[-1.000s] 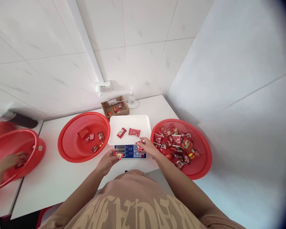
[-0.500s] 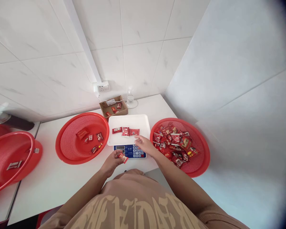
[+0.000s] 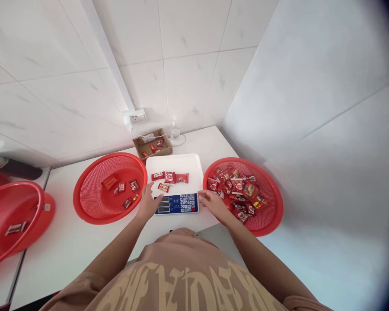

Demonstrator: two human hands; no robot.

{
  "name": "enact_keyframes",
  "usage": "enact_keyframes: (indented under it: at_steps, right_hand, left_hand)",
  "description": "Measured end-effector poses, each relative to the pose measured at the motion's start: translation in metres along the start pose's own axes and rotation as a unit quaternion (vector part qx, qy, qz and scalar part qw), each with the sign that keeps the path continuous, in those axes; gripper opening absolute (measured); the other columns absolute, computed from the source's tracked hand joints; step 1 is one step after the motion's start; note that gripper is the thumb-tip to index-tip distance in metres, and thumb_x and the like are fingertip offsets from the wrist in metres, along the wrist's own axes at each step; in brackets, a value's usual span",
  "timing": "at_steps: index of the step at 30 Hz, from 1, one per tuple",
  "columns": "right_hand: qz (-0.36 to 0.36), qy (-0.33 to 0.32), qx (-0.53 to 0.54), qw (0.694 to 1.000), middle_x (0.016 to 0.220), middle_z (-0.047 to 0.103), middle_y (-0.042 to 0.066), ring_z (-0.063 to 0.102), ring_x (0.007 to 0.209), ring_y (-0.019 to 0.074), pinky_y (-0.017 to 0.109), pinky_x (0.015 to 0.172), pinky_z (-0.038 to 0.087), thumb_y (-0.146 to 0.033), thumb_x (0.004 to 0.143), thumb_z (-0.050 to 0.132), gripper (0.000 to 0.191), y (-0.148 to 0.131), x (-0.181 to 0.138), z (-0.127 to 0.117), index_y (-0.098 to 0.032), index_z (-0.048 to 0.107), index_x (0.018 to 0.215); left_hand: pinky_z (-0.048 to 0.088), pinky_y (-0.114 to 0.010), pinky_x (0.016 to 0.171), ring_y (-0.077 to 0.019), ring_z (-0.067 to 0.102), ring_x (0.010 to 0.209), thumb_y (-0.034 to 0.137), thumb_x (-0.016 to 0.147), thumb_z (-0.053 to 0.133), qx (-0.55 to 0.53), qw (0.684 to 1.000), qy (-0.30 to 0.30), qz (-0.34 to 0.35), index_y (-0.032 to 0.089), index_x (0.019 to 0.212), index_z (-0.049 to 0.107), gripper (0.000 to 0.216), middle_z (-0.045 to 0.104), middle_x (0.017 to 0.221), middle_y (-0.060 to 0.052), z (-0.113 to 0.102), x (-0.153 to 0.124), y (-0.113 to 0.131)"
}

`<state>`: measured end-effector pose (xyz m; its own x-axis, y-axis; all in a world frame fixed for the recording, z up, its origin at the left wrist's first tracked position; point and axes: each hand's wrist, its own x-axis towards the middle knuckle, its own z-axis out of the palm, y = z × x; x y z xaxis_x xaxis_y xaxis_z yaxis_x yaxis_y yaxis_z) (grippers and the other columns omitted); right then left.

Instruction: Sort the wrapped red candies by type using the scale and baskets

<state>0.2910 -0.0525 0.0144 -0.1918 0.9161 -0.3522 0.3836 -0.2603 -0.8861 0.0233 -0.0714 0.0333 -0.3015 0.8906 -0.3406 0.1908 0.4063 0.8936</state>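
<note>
A white weighing scale (image 3: 152,162) with a blue keypad panel (image 3: 176,210) stands on the table in front of me. Three red snack packets (image 3: 170,177) lie in a row on its tray, and one smaller red-and-white packet (image 3: 164,187) lies in front of them. My left hand (image 3: 147,204) is open at the scale's left front corner, fingers apart, close to the smaller packet and holding nothing. At the scale's right edge, beside the rim of the right red basket (image 3: 280,207), my right hand (image 3: 213,202) is open and empty too.
Many red packets fill the right basket. On the left, another red basket (image 3: 81,207) has several packets inside. A cardboard box (image 3: 164,152) with a few packets sits behind the scale, near a clear glass object (image 3: 175,133). More red baskets (image 3: 47,233) stand far left.
The small packet that was in my left hand now lies on the scale tray. My left hand has moved up and left; my right hand has drawn back to the right, off the packets.
</note>
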Motion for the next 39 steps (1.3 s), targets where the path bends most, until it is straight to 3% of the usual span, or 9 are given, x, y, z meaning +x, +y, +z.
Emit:
enact_keyframes:
  at_steps: [4, 8, 13, 17, 23, 28, 33, 36, 39]
  right_hand:
    - [0.019, 0.118, -0.113, 0.986, 0.106, 0.067, 0.008, 0.063, 0.094, 0.0192, 0.032, 0.084, 0.048, -0.032, 0.084, 0.048, 0.031, 0.027, -0.004, -0.047, -0.019, 0.061, 0.108]
    - [0.082, 0.093, -0.296, 0.947, 0.119, 0.061, 0.015, 0.057, 0.11, 0.0243, 0.033, 0.091, 0.042, -0.023, 0.082, 0.05, 0.038, 0.07, -0.003, -0.073, -0.014, 0.057, 0.118]
    - [0.167, 0.065, -0.361, 0.915, 0.144, 0.031, 0.022, 0.048, 0.121, 0.0317, 0.038, 0.095, 0.038, -0.028, 0.081, 0.055, 0.068, 0.089, 0.007, -0.06, -0.014, 0.03, 0.143]
    - [0.21, 0.07, -0.36, 0.906, 0.149, 0.02, 0.02, 0.049, 0.119, 0.0338, 0.043, 0.093, 0.038, -0.029, 0.083, 0.053, 0.07, 0.082, 0.016, -0.05, -0.024, 0.024, 0.146]
    - [0.135, 0.072, -0.359, 0.921, 0.121, 0.055, 0.017, 0.057, 0.105, 0.0238, 0.028, 0.086, 0.04, -0.017, 0.079, 0.057, 0.049, 0.092, 0.014, -0.06, -0.012, 0.051, 0.127]
    - [0.136, 0.052, -0.376, 0.915, 0.096, 0.067, 0.011, 0.061, 0.09, 0.0208, 0.025, 0.078, 0.04, -0.012, 0.079, 0.054, 0.021, 0.102, 0.003, -0.065, -0.013, 0.067, 0.095]
    - [0.115, 0.104, -0.391, 0.907, 0.119, 0.058, 0.014, 0.059, 0.1, 0.0221, 0.027, 0.083, 0.04, -0.02, 0.082, 0.053, 0.036, 0.105, -0.002, -0.07, -0.014, 0.061, 0.116]
    - [0.109, 0.067, -0.419, 0.899, 0.132, 0.049, 0.016, 0.054, 0.111, 0.0258, 0.03, 0.09, 0.038, -0.022, 0.078, 0.059, 0.053, 0.1, -0.002, -0.067, -0.016, 0.05, 0.131]
    - [0.146, 0.034, -0.424, 0.893, 0.121, 0.056, 0.018, 0.057, 0.105, 0.0273, 0.032, 0.086, 0.039, -0.022, 0.077, 0.06, 0.053, 0.094, 0.0, -0.06, -0.015, 0.051, 0.129]
  left_hand:
    - [0.042, -0.047, 0.098, -0.0287, 0.042, 0.125, 0.035, 0.074, 0.063, 0.11, 0.988, 0.055, 0.091, 0.024, 0.123, 0.048, 0.052, 0.042, 0.137, -0.012, -0.016, -0.008, -0.012]
    - [0.043, -0.042, 0.096, -0.025, 0.048, 0.116, 0.037, 0.082, 0.051, 0.118, 0.984, 0.088, 0.099, 0.021, 0.118, 0.049, 0.04, 0.05, 0.125, -0.013, -0.021, -0.025, -0.02]
    - [0.048, -0.034, 0.082, -0.0201, 0.061, 0.085, 0.039, 0.08, 0.054, 0.12, 0.987, -0.029, 0.101, 0.022, 0.094, 0.06, 0.023, 0.066, 0.092, -0.006, -0.012, -0.044, -0.025]
    - [0.048, -0.031, 0.081, -0.0201, 0.061, 0.084, 0.035, 0.075, 0.06, 0.131, 0.98, -0.104, 0.105, 0.025, 0.09, 0.065, 0.018, 0.068, 0.092, -0.004, -0.002, -0.051, -0.029]
    - [0.046, -0.031, 0.079, -0.021, 0.061, 0.082, 0.03, 0.075, 0.059, 0.159, 0.969, -0.163, 0.101, 0.027, 0.085, 0.068, 0.014, 0.07, 0.088, -0.004, -0.002, -0.053, -0.029]
    - [0.045, -0.031, 0.075, -0.02, 0.06, 0.077, 0.029, 0.074, 0.058, 0.173, 0.965, -0.176, 0.094, 0.026, 0.086, 0.068, 0.016, 0.07, 0.087, -0.003, -0.004, -0.053, -0.035]
    - [0.044, -0.03, 0.073, -0.0189, 0.058, 0.074, 0.03, 0.072, 0.058, 0.174, 0.962, -0.192, 0.085, 0.027, 0.085, 0.068, 0.017, 0.069, 0.084, -0.002, -0.001, -0.052, -0.039]
    - [0.044, -0.03, 0.073, -0.0191, 0.057, 0.073, 0.03, 0.072, 0.059, 0.173, 0.96, -0.203, 0.081, 0.027, 0.085, 0.068, 0.016, 0.068, 0.084, -0.003, 0.001, -0.051, -0.04]
    - [0.044, -0.03, 0.074, -0.0194, 0.058, 0.074, 0.031, 0.071, 0.061, 0.17, 0.959, -0.213, 0.077, 0.027, 0.084, 0.068, 0.016, 0.068, 0.084, -0.003, 0.003, -0.051, -0.041]
